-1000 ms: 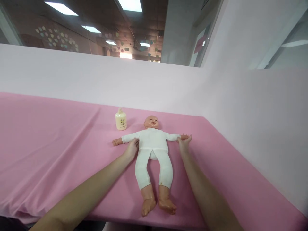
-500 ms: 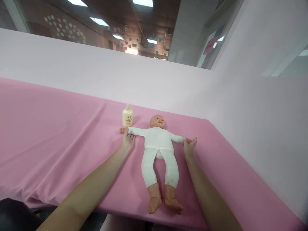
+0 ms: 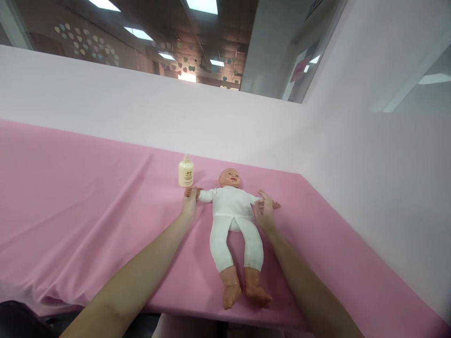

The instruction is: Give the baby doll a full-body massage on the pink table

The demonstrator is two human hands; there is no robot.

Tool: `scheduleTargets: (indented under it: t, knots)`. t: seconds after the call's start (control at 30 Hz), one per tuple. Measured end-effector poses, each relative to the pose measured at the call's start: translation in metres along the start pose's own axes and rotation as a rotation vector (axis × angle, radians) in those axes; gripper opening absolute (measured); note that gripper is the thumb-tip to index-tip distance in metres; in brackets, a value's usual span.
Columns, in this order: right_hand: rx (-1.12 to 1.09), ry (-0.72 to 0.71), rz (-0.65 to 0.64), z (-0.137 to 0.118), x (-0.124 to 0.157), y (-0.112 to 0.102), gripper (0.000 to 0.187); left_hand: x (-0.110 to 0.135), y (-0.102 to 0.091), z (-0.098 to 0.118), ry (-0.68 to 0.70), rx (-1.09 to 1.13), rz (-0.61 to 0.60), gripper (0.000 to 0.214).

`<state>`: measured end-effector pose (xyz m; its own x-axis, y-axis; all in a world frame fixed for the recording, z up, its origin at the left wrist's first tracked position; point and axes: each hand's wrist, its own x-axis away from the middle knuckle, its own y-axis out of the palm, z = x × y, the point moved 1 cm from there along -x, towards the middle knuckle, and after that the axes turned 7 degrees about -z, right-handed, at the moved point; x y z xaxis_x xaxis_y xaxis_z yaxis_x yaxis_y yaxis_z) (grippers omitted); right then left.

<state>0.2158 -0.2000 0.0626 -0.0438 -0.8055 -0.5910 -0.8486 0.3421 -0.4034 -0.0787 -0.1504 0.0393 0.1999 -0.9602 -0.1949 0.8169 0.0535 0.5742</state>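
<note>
A baby doll [image 3: 230, 202] in a white long-sleeved top and white trousers lies on its back, head away from me, arms out to the sides, feet bare. My left hand [image 3: 189, 202] is closed round the doll's hand and wrist on the left, with the thumb on top. The white sleeve there sits back from the wrist. Across the doll's other forearm lies my right hand [image 3: 266, 215], its thumb and fingers apart on either side of the sleeve. The doll's hand sticks out to the right beyond it.
A cream pump bottle [image 3: 186, 173] with dark print stands just beyond my left hand. Pink cloth [image 3: 105, 211] covers the table, wrinkled on the left. White walls [image 3: 225, 122] rise behind and on the right, with a window [image 3: 183, 42] above.
My right hand has slid inward from the doll's hand to its forearm. My left hand has moved slightly right with the doll's arm, which now looks shorter and bent. The view shifted slightly.
</note>
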Motion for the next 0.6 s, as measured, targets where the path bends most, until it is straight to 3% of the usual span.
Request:
scheduleTargets:
  t: [0.13, 0.2, 0.37, 0.47, 0.6]
  knots:
    - [-0.030, -0.142, -0.250, -0.034, -0.012, 0.023, 0.035, 0.000, 0.003, 0.002, 0.087, -0.124, -0.059, 0.040]
    - [0.023, -0.233, -0.421, -0.052, -0.017, 0.036, 0.038, 0.000, 0.004, 0.003, 0.129, -0.159, -0.056, 0.036]
    - [0.237, -0.436, -0.712, -0.082, -0.011, 0.063, 0.038, -0.004, -0.005, 0.012, 0.231, -0.292, 0.004, 0.024]
    - [0.333, -0.449, -0.821, -0.087, -0.001, 0.068, 0.031, -0.011, -0.017, 0.018, 0.244, -0.360, 0.033, 0.019]
    - [0.380, -0.363, -0.879, -0.092, 0.016, 0.058, 0.031, -0.026, -0.036, 0.021, 0.129, -0.341, 0.128, 0.018]
